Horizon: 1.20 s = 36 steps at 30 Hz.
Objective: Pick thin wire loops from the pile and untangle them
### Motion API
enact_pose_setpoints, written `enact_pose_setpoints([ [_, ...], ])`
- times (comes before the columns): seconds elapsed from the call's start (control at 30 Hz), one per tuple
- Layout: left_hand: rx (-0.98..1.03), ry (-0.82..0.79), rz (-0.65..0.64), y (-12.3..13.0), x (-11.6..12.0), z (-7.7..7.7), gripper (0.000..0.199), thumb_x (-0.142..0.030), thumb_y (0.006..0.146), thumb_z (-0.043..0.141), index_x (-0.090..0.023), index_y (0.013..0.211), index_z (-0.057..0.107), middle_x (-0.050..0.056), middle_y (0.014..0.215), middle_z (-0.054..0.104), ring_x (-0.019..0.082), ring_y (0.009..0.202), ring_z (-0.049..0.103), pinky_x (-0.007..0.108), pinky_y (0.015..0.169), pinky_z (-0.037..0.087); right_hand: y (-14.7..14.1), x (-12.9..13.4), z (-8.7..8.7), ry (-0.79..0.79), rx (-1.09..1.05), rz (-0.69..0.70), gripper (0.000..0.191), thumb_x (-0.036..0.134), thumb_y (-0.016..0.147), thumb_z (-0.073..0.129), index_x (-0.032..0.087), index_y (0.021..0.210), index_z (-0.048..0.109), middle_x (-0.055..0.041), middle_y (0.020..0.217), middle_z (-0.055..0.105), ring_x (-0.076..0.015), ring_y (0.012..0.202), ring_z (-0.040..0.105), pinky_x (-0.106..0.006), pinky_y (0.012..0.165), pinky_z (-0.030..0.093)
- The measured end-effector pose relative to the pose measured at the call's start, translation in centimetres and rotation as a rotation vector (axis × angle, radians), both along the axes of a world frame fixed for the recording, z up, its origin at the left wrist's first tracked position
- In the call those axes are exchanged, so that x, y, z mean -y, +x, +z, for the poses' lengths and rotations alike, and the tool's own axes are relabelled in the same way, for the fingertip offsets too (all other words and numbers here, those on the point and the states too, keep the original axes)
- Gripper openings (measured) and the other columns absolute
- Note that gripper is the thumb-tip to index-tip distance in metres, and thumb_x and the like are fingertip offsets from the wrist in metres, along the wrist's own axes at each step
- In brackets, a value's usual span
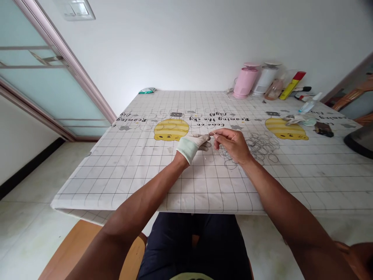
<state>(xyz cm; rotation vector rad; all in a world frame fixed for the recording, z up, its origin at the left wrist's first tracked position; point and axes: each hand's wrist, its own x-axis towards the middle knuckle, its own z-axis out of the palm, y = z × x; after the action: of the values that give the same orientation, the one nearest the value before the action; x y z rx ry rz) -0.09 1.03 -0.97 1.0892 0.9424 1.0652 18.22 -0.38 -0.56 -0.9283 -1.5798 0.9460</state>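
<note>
- Clock centre: where the fingertips are meeting; 6 o'clock is facing the person, table edge that way.
- Right hand (232,145), bare, is sitting at 3 o'clock; thumb and forefinger are pinching a thin strand (213,133), too fine to identify.
- Left hand (194,144), gloved, is pointing in from about 8 o'clock, fingers curling close to the same strand; cannot tell whether they are pressing on it or just sitting beside it.
- Strand is lying at the clock centre, between both sets of fingertips.
- Pile of thin dark loops (264,147) is spreading on the tablecloth (140,171) at 3 o'clock, partly behind the right hand; loops are overlapping, likely tangling.
- Slip risk: strand is looking very fine, glove fabric probably dulling touch; a loose pinch could be dropping it.
- Loss risk: thin pieces are showing poorly against the cloth's printed lines; a dropped one could be hard to spot.
- Snag risk: right wrist is hovering over or touching the pile, cannot tell which; a sideways sweep could be dragging loops along.
- Bend risk: if both hands are gripping, uneven pulling could be kinking the strand.
- Farther off, seemingly no threat: crumpled glove (301,119) is lying toward 3 o'clock, spray bottle (310,104) is resting between 2 and 3, pink device (245,82) is standing at 1.
</note>
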Motion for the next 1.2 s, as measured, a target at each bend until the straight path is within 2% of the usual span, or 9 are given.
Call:
enact_pose_setpoints([
  [0.17, 0.112, -0.066, -0.070, 0.4, -0.8, -0.9, 0.030, -0.024, 0.084, 0.083, -0.008, 0.108, 0.075, 0.010, 0.088, 0.078, 0.014, 0.071, 0.069, 0.034, 0.081, 0.057, 0.1, -0.3, -0.1, 0.038, -0.020, -0.134, 0.026, 0.044, 0.094, 0.072, 0.022, 0.101, 0.080, -0.0010, 0.066, 0.067, -0.0176, 0.059, 0.060, -0.034, 0.060, 0.053],
  [0.37, 0.137, -0.079, -0.044, 1.0, -1.1, -1.3, 0.016, -0.015, 0.086, 0.074, -0.008, 0.100, 0.075, 0.006, 0.078, 0.073, 0.011, 0.066, 0.064, 0.030, 0.075, 0.054, 0.0, 0.1, 0.3, 0.087, 0.095, -0.179, 0.024, 0.040, 0.099, 0.065, 0.021, 0.103, 0.078, -0.0014, 0.068, 0.069, -0.0184, 0.063, 0.065, -0.034, 0.065, 0.056],
  [0.53, -0.034, 0.036, -0.013, 0.7, -0.3, -0.1, 0.014, -0.014, 0.086, 0.065, -0.013, 0.091, 0.079, 0.003, 0.076, 0.071, 0.010, 0.067, 0.061, 0.026, 0.074, 0.052, -0.5, 0.3, -0.1, 0.282, 0.339, -0.288, 0.024, 0.038, 0.099, 0.064, 0.024, 0.114, 0.076, -0.0055, 0.096, 0.079, -0.0239, 0.089, 0.075, -0.037, 0.078, 0.060],
  [0.67, -0.182, 0.131, -0.027, 0.5, 0.1, 0.3, 0.017, -0.021, 0.087, 0.064, -0.016, 0.083, 0.080, 0.003, 0.078, 0.071, 0.011, 0.072, 0.062, 0.024, 0.074, 0.052, -0.6, 0.2, -0.6, 0.413, 0.417, -0.232, 0.025, 0.035, 0.101, 0.062, 0.026, 0.121, 0.075, -0.0067, 0.113, 0.079, -0.0245, 0.098, 0.075, -0.041, 0.086, 0.061],
  [0.77, -0.253, 0.176, -0.031, 0.4, 0.0, -0.1, 0.020, -0.029, 0.088, 0.063, -0.018, 0.082, 0.079, 0.002, 0.078, 0.071, 0.013, 0.074, 0.062, 0.024, 0.071, 0.050, -0.5, 0.3, -0.5, 0.399, 0.377, -0.183, 0.023, 0.035, 0.102, 0.063, 0.028, 0.120, 0.076, -0.0055, 0.110, 0.079, -0.0239, 0.096, 0.075, -0.041, 0.088, 0.060],
  [0.87, -0.334, 0.227, -0.007, 0.2, -0.1, -0.3, 0.024, -0.034, 0.089, 0.060, -0.020, 0.079, 0.077, 0.001, 0.077, 0.071, 0.014, 0.073, 0.062, 0.025, 0.068, 0.048, -0.6, 0.5, -0.1, 0.290, 0.274, -0.133, 0.022, 0.037, 0.102, 0.064, 0.027, 0.117, 0.077, -0.0043, 0.106, 0.079, -0.0225, 0.093, 0.076, -0.038, 0.086, 0.060],
  [1.0, -0.512, 0.265, 0.094, 0.1, 0.5, 0.4, 0.028, -0.034, 0.090, 0.055, -0.022, 0.073, 0.074, -0.001, 0.073, 0.070, 0.014, 0.069, 0.061, 0.026, 0.064, 0.044, -0.9, 0.7, 0.3, 0.144, 0.155, -0.151, 0.019, 0.037, 0.099, 0.069, 0.024, 0.108, 0.078, -0.0025, 0.085, 0.076, -0.0200, 0.082, 0.074, -0.034, 0.079, 0.058],
  [1.1, -0.652, 0.257, 0.153, 0.2, 1.1, 1.0, 0.028, -0.035, 0.090, 0.055, -0.024, 0.076, 0.077, -0.001, 0.071, 0.070, 0.015, 0.067, 0.059, 0.027, 0.063, 0.042, -1.1, 0.7, 0.2, 0.114, 0.167, -0.155, 0.017, 0.035, 0.099, 0.068, 0.023, 0.103, 0.079, -0.0010, 0.075, 0.072, -0.0178, 0.073, 0.069, -0.032, 0.071, 0.055],
  [1.2, -0.706, 0.267, 0.188, 0.3, 1.3, 1.2, 0.028, -0.036, 0.090, 0.056, -0.024, 0.076, 0.078, -0.001, 0.072, 0.071, 0.016, 0.069, 0.060, 0.028, 0.063, 0.041, -1.1, 0.7, 0.1, 0.129, 0.233, -0.154, 0.018, 0.034, 0.099, 0.066, 0.023, 0.103, 0.080, -0.0002, 0.070, 0.070, -0.0170, 0.067, 0.066, -0.030, 0.062, 0.050],
])
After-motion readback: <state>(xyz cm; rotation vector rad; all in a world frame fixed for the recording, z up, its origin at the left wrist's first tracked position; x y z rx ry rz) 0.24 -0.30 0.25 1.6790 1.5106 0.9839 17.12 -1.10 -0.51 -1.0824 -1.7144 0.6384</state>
